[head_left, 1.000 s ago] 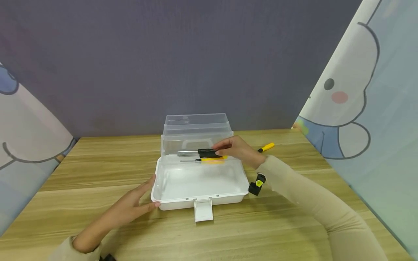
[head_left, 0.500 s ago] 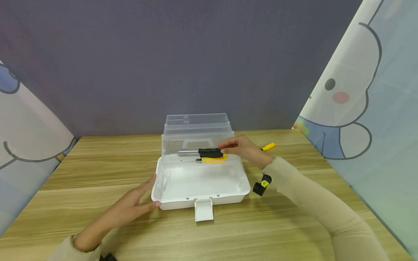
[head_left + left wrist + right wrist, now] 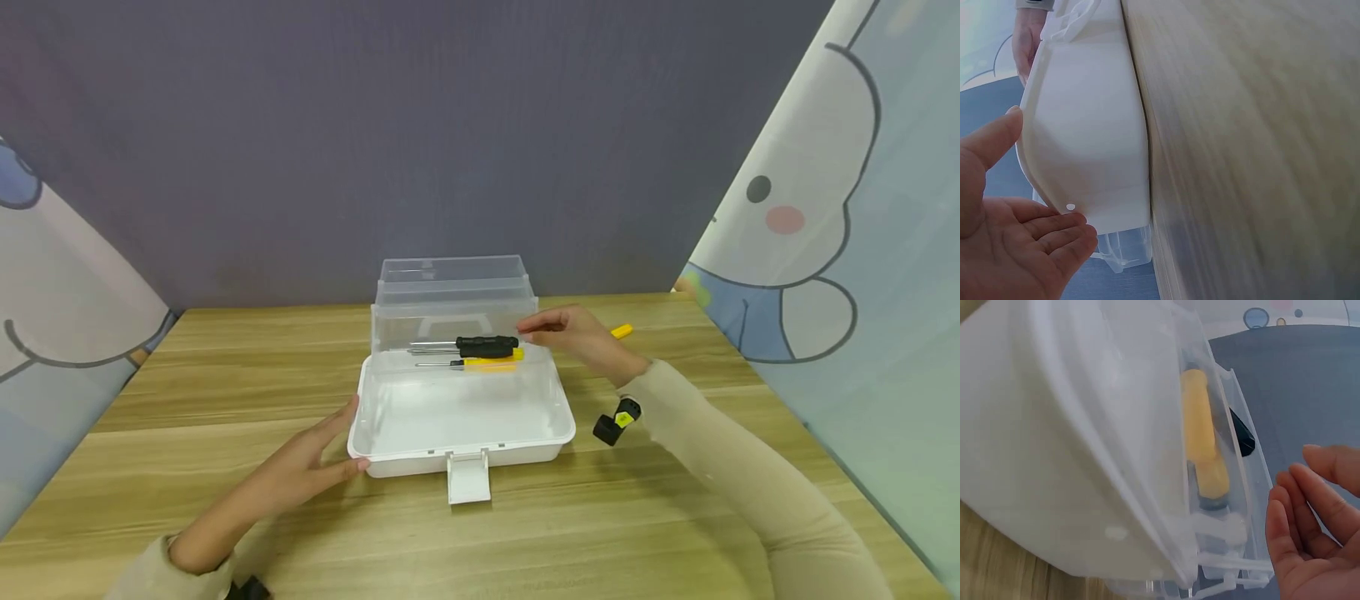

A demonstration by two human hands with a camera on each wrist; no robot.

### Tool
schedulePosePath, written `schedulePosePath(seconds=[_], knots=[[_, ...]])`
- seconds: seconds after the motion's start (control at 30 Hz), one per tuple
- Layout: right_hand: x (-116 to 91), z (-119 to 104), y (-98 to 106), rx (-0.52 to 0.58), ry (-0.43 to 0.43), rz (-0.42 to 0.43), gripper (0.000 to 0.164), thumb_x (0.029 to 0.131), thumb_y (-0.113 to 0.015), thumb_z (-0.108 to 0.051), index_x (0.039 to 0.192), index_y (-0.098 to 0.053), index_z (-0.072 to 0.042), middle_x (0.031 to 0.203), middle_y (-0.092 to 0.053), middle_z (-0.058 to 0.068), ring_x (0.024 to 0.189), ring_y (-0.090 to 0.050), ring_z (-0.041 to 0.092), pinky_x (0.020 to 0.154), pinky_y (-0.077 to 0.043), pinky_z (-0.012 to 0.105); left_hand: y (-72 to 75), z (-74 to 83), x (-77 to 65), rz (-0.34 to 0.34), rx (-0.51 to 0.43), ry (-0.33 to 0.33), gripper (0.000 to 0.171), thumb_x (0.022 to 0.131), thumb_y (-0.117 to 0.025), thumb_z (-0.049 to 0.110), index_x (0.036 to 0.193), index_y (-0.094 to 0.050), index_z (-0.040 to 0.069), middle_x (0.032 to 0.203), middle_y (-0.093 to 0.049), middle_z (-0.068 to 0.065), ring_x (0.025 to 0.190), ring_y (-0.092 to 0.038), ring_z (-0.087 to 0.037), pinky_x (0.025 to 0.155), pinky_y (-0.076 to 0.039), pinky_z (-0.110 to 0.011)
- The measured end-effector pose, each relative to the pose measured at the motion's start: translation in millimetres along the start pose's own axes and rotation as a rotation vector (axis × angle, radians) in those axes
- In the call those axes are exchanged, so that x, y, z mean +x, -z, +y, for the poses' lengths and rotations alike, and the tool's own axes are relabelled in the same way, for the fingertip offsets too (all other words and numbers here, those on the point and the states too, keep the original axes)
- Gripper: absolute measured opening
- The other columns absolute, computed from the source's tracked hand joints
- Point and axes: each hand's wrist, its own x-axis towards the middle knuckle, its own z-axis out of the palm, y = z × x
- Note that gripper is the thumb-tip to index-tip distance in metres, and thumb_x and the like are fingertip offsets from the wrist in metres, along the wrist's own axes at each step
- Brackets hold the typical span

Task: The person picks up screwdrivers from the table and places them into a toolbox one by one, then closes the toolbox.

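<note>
A white toolbox point(image 3: 525, 456) stands on the table with its clear stepped upper part point(image 3: 450, 293) raised at the back. Across the clear part lie black-handled screwdrivers point(image 3: 486, 342) and yellow-handled ones point(image 3: 487, 362), their metal shafts pointing left. My left hand point(image 3: 303, 468) touches the toolbox's left front corner, thumb at the front and fingers along the side. Just right of the handles is my right hand point(image 3: 576, 335), its fingers loosely bent. In the right wrist view that hand point(image 3: 1319, 531) holds nothing, beside yellow handles point(image 3: 1197, 419) in a clear tray.
Another yellow handle point(image 3: 622, 331) lies on the table behind my right hand, partly hidden. A white latch point(image 3: 468, 479) hangs open at the toolbox's front. A dark wall point(image 3: 450, 150) rises behind the wooden table point(image 3: 600, 533).
My right hand has drawn back to the right, off the black screwdriver handles, which now show whole. My left hand has stayed at the toolbox corner.
</note>
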Motion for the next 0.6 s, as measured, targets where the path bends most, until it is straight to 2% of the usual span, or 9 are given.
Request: schedulePosePath(seconds=[0.17,0.3,0.4,0.5,0.53,0.6], knots=[[-4.5,3.8,5.0,0.013,0.027,-0.001,0.026,0.091,-0.063,-0.013,0.116,-0.066,-0.004,0.121,-0.063,0.013,0.109,-0.059,0.025,0.095,-0.048,0.040,0.4,-0.2,0.1,0.000,-0.006,0.002,0.082,0.089,-0.063,0.039,0.148,-0.021,0.000,0.150,-0.026,-0.024,0.136,-0.026,-0.043,0.109,-0.022,-0.034],[-9.0,8.2,8.0,0.010,0.050,-0.011,0.029,0.091,-0.063,-0.014,0.117,-0.065,-0.001,0.121,-0.063,0.015,0.108,-0.060,0.026,0.095,-0.047,0.045,0.1,0.3,-0.4,0.000,-0.002,0.000,0.082,0.089,-0.063,0.039,0.148,-0.022,-0.001,0.150,-0.026,-0.024,0.135,-0.027,-0.044,0.108,-0.023,-0.039],[-11.7,12.6,10.7,0.012,0.062,-0.008,0.030,0.091,-0.063,-0.013,0.118,-0.063,0.002,0.121,-0.062,0.016,0.107,-0.061,0.024,0.092,-0.050,0.038,-0.2,0.7,-1.4,-0.005,-0.011,0.002,0.083,0.089,-0.064,0.039,0.148,-0.021,-0.001,0.150,-0.025,-0.024,0.135,-0.026,-0.044,0.108,-0.023,-0.040],[-13.9,16.2,13.6,0.027,0.064,0.000,0.030,0.091,-0.062,-0.012,0.118,-0.062,0.003,0.121,-0.062,0.017,0.105,-0.062,0.021,0.089,-0.051,0.032,-0.2,1.3,-2.5,-0.007,-0.015,0.007,0.082,0.089,-0.063,0.039,0.148,-0.021,0.000,0.150,-0.025,-0.024,0.136,-0.026,-0.044,0.109,-0.022,-0.035],[-14.6,17.1,14.7,0.032,0.065,0.000,0.031,0.091,-0.063,-0.012,0.118,-0.062,0.004,0.121,-0.062,0.017,0.104,-0.062,0.021,0.088,-0.052,0.032,-0.1,1.6,-2.8,-0.006,-0.018,0.008,0.082,0.089,-0.063,0.039,0.148,-0.021,0.000,0.150,-0.025,-0.024,0.136,-0.026,-0.044,0.108,-0.021,-0.032],[-15.7,18.9,16.9,0.046,0.067,-0.002,0.032,0.091,-0.063,-0.013,0.118,-0.062,0.004,0.121,-0.061,0.019,0.104,-0.062,0.021,0.089,-0.051,0.033,0.1,2.4,-3.0,-0.005,-0.016,0.010,0.082,0.089,-0.063,0.039,0.148,-0.021,0.000,0.150,-0.025,-0.024,0.136,-0.026,-0.044,0.109,-0.022,-0.036]])
